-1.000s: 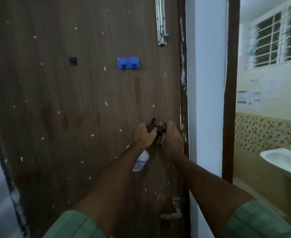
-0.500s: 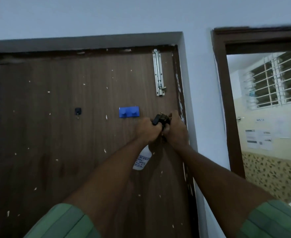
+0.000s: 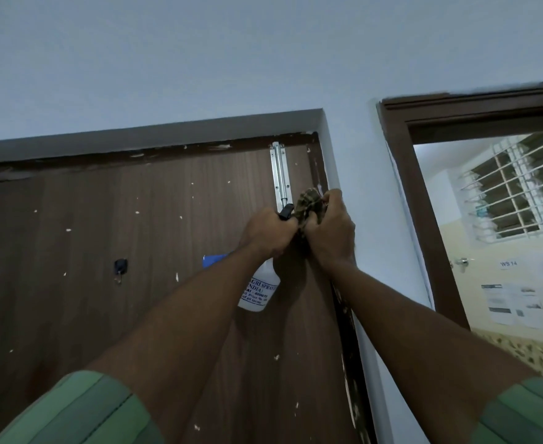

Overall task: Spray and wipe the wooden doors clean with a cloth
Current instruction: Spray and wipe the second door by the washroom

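both arms are raised in front of the wooden door (image 3: 135,251), near its upper right corner. the left hand (image 3: 268,233) is clenched around the neck of a white spray bottle (image 3: 259,290), and the body of the bottle hangs down below the hand, a little tilted, with blue printed text on its side. the black spray head (image 3: 286,211) shows above the left hand. the right hand (image 3: 331,233) is just beside the left one, touching it or nearly so, and it grasps a bunched checked cloth (image 3: 308,205) (brown and pale in colour), which sticks up between the two hands. the cloth is close to the right edge of the door, just beside the lower end of a metal bolt latch (image 3: 279,174) that runs down from the top edge of the door. i cannot tell if the cloth touches the door surface. the door is dark brown with many small white specks over it. a blue hook strip (image 3: 214,259) is on the door, mostly hidden behind the left forearm, and a small black hook (image 3: 120,265) is further toward the left side. at the right there is an open doorway (image 3: 401,219) with a dark wooden frame, and through it a barred window (image 3: 520,187) and some papers (image 3: 513,302) on a yellow wall. both sleeves are green.
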A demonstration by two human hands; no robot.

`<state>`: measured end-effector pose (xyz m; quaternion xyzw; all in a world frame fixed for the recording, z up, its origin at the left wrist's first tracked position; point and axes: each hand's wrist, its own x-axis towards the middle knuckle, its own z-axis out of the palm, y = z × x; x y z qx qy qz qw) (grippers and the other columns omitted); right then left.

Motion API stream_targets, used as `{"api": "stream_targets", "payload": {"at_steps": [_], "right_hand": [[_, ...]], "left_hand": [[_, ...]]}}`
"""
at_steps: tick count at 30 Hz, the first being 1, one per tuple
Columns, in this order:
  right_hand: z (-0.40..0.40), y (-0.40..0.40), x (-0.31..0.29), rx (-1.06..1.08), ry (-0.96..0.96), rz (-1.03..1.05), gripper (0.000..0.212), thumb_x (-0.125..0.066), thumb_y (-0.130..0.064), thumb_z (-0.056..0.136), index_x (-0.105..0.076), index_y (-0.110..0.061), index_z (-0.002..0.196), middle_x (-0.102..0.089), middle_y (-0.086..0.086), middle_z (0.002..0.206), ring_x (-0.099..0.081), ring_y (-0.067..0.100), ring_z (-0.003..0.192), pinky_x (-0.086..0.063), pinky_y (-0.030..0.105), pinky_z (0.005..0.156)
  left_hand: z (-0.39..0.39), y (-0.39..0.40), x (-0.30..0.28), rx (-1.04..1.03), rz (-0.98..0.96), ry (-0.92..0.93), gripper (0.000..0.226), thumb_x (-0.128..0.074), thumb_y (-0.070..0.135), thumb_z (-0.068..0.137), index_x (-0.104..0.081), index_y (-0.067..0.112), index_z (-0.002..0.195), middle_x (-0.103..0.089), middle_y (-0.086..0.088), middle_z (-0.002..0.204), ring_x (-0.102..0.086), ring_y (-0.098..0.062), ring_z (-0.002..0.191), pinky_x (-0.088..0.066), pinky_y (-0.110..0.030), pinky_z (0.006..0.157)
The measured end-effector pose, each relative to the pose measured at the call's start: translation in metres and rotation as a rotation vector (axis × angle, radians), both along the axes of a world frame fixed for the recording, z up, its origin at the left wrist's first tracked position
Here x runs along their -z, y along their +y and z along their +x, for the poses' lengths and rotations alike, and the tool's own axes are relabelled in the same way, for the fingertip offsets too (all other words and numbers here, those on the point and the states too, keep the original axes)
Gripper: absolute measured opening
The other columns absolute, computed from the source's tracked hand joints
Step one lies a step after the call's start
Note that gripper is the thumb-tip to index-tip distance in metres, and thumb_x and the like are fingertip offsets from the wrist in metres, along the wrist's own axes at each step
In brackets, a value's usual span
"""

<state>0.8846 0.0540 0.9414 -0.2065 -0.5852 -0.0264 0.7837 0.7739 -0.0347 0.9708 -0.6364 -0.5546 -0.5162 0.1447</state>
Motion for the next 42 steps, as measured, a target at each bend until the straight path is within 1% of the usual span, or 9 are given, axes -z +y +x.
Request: {"api": "stream_targets", "payload": {"at_steps": [9,15,20,23,27,31,34,38,42], "right_hand": [[0.01,-0.001,-0.079,0.199,0.141,0.182,0.024,-0.063,-0.011,0.096,-0.058,-0.011,0.119,-0.064,0.011,0.1,-0.065,0.027,0.086,-0.052,0.032,0.068],[0.004,0.019,-0.081,0.34,-0.153,0.201,0.027,-0.06,-0.009,0.095,-0.067,-0.016,0.12,-0.061,0.008,0.107,-0.057,0.026,0.098,-0.041,0.029,0.07],[-0.006,0.041,-0.026,0.444,-0.39,0.373,0.053,-0.072,-0.001,0.078,-0.069,-0.017,0.128,-0.063,0.007,0.127,-0.056,0.032,0.115,-0.057,0.039,0.075],[-0.001,0.047,-0.068,0.483,-0.454,0.329,0.046,-0.076,-0.004,0.08,-0.071,-0.02,0.123,-0.064,0.007,0.127,-0.058,0.032,0.108,-0.053,0.037,0.069],[-0.007,0.04,-0.131,0.465,-0.377,0.238,0.04,-0.067,-0.009,0.09,-0.069,-0.026,0.125,-0.064,0.004,0.12,-0.055,0.029,0.105,-0.042,0.031,0.073],[-0.019,0.036,-0.091,0.327,-0.267,0.253,0.051,-0.068,0.002,0.082,-0.071,-0.023,0.127,-0.066,0.002,0.124,-0.056,0.026,0.107,-0.045,0.031,0.076],[-0.013,0.04,-0.058,0.318,-0.334,0.291,0.052,-0.07,0.003,0.079,-0.071,-0.019,0.125,-0.068,0.002,0.121,-0.057,0.027,0.103,-0.052,0.038,0.076],[-0.006,0.036,-0.121,0.463,-0.351,0.288,0.03,-0.068,-0.006,0.091,-0.072,-0.02,0.117,-0.07,0.004,0.111,-0.061,0.027,0.098,-0.047,0.034,0.073],[-0.012,0.028,-0.152,0.352,-0.33,0.182,0.039,-0.064,0.001,0.086,-0.072,-0.021,0.118,-0.072,0.002,0.113,-0.062,0.028,0.103,-0.052,0.039,0.08]], "left_hand": [[0.004,0.008,-0.049,-0.129,0.035,0.062,0.022,-0.065,0.029,0.088,-0.068,0.009,0.078,-0.069,-0.007,0.066,-0.067,-0.019,0.056,-0.057,-0.034,0.058],[-0.003,0.009,-0.061,-0.117,0.06,0.087,0.024,-0.062,0.027,0.092,-0.068,0.007,0.079,-0.066,-0.006,0.066,-0.067,-0.025,0.062,-0.06,-0.041,0.066],[-0.014,0.012,-0.072,-0.095,0.072,0.116,0.026,-0.062,0.027,0.095,-0.067,0.012,0.075,-0.058,-0.002,0.061,-0.055,-0.017,0.056,-0.043,-0.028,0.055],[-0.015,0.011,-0.083,-0.126,0.061,0.138,0.03,-0.06,0.034,0.092,-0.066,0.012,0.073,-0.062,-0.003,0.061,-0.061,-0.02,0.056,-0.048,-0.032,0.058],[-0.013,0.012,-0.101,-0.175,0.035,0.165,0.03,-0.056,0.036,0.09,-0.061,0.014,0.071,-0.061,-0.002,0.063,-0.063,-0.022,0.063,-0.051,-0.034,0.063],[-0.015,0.016,-0.107,-0.213,0.052,0.228,0.027,-0.056,0.035,0.092,-0.064,0.015,0.074,-0.063,-0.001,0.064,-0.06,-0.017,0.056,-0.046,-0.029,0.056],[-0.019,0.019,-0.109,-0.232,0.046,0.261,0.03,-0.054,0.035,0.094,-0.067,0.013,0.078,-0.063,-0.002,0.066,-0.061,-0.019,0.059,-0.047,-0.029,0.055],[-0.017,0.021,-0.11,-0.208,0.049,0.246,0.027,-0.058,0.029,0.095,-0.062,0.014,0.073,-0.061,-0.002,0.063,-0.059,-0.016,0.054,-0.047,-0.028,0.054],[-0.016,0.026,-0.109,-0.203,0.056,0.233,0.029,-0.06,0.027,0.093,-0.059,0.014,0.068,-0.059,0.0,0.058,-0.057,-0.014,0.05,-0.044,-0.027,0.052]]}}
